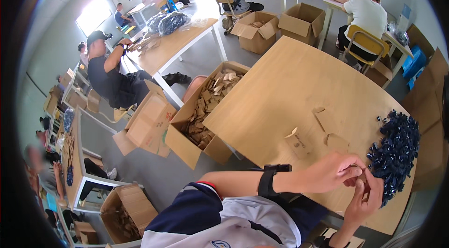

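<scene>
My left hand point(337, 171) and my right hand point(367, 196) meet above the right part of the wooden table point(262, 89). Both have bent, pinched fingers around something small, mostly hidden between them; its kind does not show. Just right of my hands lies a heap of small dark blue pieces with pale spots point(395, 150). Left of the heap, a small brown cardboard packet point(298, 143) with printing rests on the tabletop. Two more brown card pieces lie near it, a folded card point(322, 120) farther off and a flat card point(337, 143) close to my left hand.
An open carton point(181, 147) full of small brown cardboard pieces stands against the table's left edge. Beyond the far edge are two more open cartons point(301, 21). A person in dark clothes point(110, 77) sits at another table point(159, 56) on the left; others sit farther back.
</scene>
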Demonstrator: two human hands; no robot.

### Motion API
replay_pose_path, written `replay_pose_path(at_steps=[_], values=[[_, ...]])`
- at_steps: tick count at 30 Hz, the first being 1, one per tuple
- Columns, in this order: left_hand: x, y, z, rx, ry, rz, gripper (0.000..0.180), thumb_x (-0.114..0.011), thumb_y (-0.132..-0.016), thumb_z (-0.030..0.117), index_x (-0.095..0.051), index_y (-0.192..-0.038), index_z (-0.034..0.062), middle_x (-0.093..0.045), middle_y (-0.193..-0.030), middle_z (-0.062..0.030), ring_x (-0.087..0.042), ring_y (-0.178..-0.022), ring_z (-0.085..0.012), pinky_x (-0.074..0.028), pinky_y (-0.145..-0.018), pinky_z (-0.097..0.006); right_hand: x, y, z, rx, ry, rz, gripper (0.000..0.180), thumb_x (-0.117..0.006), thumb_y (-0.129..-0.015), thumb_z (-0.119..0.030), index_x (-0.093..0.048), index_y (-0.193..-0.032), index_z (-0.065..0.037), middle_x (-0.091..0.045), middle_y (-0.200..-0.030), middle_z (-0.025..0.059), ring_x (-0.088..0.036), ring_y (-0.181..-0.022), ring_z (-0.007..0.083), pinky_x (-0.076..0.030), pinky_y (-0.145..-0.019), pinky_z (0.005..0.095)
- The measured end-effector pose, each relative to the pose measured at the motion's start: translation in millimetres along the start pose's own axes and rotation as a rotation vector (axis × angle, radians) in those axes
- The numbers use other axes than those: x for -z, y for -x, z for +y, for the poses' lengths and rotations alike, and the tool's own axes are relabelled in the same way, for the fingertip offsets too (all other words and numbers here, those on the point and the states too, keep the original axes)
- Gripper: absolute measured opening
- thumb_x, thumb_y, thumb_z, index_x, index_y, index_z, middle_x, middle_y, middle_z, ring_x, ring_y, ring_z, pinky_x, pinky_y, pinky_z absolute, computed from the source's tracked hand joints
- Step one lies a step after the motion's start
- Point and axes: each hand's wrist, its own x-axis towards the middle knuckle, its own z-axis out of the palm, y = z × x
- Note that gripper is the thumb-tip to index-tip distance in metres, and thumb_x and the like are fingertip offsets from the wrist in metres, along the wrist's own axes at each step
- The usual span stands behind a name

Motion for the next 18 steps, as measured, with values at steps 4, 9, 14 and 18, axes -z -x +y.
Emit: replay_pose_path(at_steps=[4, 9, 14, 18], values=[[-30, 4, -26, -0.278, -0.128, 0.182, 0.020, -0.054, -0.095, 0.004, -0.061, -0.114, 0.0010, -0.069, -0.089, -0.0108, -0.069, -0.074, -0.0178, -0.055, -0.066, -0.028, -22, 28, 11, -0.322, -0.256, 0.246, 0.020, -0.060, -0.093, -0.004, -0.060, -0.109, 0.007, -0.062, -0.095, 0.0124, -0.055, -0.065, 0.0113, -0.045, -0.056, 0.0234], [-26, 9, -17, -0.443, -0.361, 0.223, 0.024, -0.056, -0.093, 0.003, -0.061, -0.116, 0.0020, -0.070, -0.096, -0.0107, -0.071, -0.079, -0.0179, -0.057, -0.068, -0.029, -33, 21, -20, -0.237, -0.395, 0.425, 0.014, -0.060, -0.091, -0.001, -0.065, -0.103, 0.005, -0.064, -0.071, 0.0072, -0.052, -0.052, 0.0072, -0.040, -0.046, 0.0200], [-12, 30, 9, 0.016, -0.278, 0.236, 0.018, -0.054, -0.097, 0.008, -0.066, -0.110, 0.0025, -0.071, -0.088, -0.0103, -0.072, -0.078, -0.0167, -0.057, -0.064, -0.028, 0, 4, -7, -0.172, -0.198, 0.013, 0.039, -0.066, -0.073, 0.009, -0.068, -0.109, -0.006, -0.068, -0.081, 0.0072, -0.062, -0.063, 0.0200, -0.047, -0.055, 0.0247], [-31, 35, 1, 0.442, 0.377, 0.063, 0.026, -0.051, -0.100, 0.014, -0.062, -0.109, -0.0075, -0.070, -0.087, -0.0161, -0.068, -0.066, -0.0169, -0.054, -0.063, -0.025, -9, 28, 18, -0.142, -0.195, -0.126, 0.039, -0.073, -0.068, 0.000, -0.069, -0.106, -0.009, -0.068, -0.081, 0.0084, -0.061, -0.066, 0.0269, -0.047, -0.058, 0.0297]])
